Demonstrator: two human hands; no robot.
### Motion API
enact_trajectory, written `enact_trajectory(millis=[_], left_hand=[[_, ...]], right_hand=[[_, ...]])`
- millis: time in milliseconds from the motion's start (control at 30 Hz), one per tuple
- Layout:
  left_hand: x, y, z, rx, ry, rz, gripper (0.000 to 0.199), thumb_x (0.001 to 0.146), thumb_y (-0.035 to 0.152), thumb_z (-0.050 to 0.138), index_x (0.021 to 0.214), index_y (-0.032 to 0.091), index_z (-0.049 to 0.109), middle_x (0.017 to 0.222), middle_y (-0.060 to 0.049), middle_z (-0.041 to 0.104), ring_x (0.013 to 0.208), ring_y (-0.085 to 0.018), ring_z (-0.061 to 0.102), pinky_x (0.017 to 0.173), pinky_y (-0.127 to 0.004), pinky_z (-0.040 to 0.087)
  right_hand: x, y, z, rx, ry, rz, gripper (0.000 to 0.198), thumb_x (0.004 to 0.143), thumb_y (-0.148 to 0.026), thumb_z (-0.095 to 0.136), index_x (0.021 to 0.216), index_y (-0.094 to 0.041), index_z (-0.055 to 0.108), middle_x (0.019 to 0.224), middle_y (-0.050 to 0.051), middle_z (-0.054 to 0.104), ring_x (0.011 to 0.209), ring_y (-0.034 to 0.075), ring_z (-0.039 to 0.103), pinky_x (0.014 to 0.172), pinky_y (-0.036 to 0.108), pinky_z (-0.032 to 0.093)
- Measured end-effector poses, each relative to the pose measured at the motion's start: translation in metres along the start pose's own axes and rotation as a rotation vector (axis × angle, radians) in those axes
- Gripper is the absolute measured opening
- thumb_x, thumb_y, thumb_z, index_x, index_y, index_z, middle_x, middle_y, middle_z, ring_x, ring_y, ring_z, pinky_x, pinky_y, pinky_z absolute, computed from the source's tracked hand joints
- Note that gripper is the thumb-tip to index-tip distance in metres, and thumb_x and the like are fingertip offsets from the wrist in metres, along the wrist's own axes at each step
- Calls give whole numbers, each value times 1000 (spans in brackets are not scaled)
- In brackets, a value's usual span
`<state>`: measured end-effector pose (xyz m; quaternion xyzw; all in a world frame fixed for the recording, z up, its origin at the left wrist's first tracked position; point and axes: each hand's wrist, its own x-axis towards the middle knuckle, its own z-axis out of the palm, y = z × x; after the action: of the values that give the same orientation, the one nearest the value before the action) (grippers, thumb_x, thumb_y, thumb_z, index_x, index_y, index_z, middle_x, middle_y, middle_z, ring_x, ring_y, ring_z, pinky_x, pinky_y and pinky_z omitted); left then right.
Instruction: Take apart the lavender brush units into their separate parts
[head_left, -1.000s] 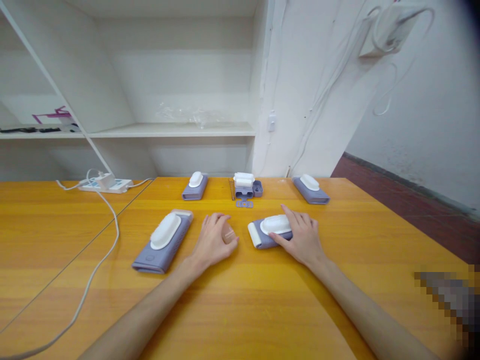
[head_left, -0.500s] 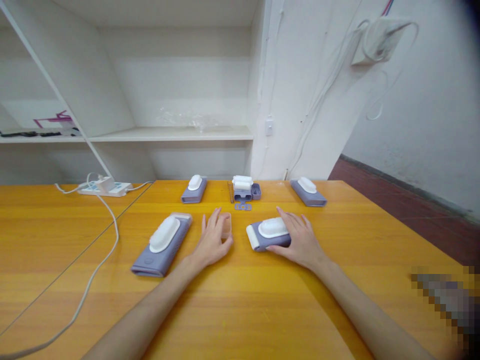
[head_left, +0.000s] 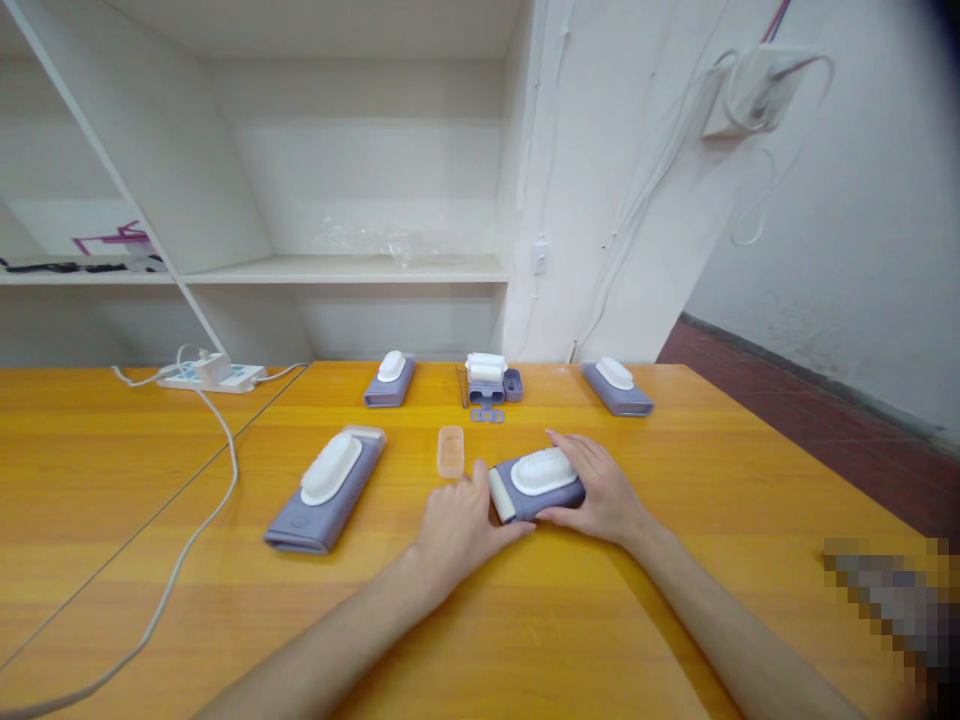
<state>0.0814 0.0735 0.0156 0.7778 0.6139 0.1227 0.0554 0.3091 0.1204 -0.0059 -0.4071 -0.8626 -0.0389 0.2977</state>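
A purple-grey handheld case with a white oval piece on top and a cream end strip lies between my hands. My right hand grips its right end, thumb along the near side and fingers over the far side. My left hand is closed about the cream left end, thumb at the near edge; its curled fingertips are partly hidden. Just beyond my left hand, a small translucent cover rests on the table.
Similar cases stand at the left, back left and back right. Small purple-grey parts with white rollers sit at the table's back. A power strip trails a white cable down the left side.
My left hand has left the translucent cover and moved right and nearer, onto the case's left end. The case has shifted slightly nearer and turned in my right hand.
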Motion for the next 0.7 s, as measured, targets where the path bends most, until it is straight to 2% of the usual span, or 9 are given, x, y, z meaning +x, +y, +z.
enact_trajectory(millis=[333,700], left_hand=[[18,-17,-8,-89,-31,178,59,67,73,52,90,19,53,79,-9,64,75,-29,63,64,-34,44],[27,-29,5,-150,70,204,61,56,77,58,83,22,53,66,-1,55,72,-23,56,55,-27,36]], right_hand=[[-1,2,1,65,-30,88,91,69,-58,67,141,-17,29,126,15,51,113,30,50,96,47,42],[0,1,5,99,-46,164,96,63,-62,70,140,-18,31,127,15,51,115,31,49,95,47,43]])
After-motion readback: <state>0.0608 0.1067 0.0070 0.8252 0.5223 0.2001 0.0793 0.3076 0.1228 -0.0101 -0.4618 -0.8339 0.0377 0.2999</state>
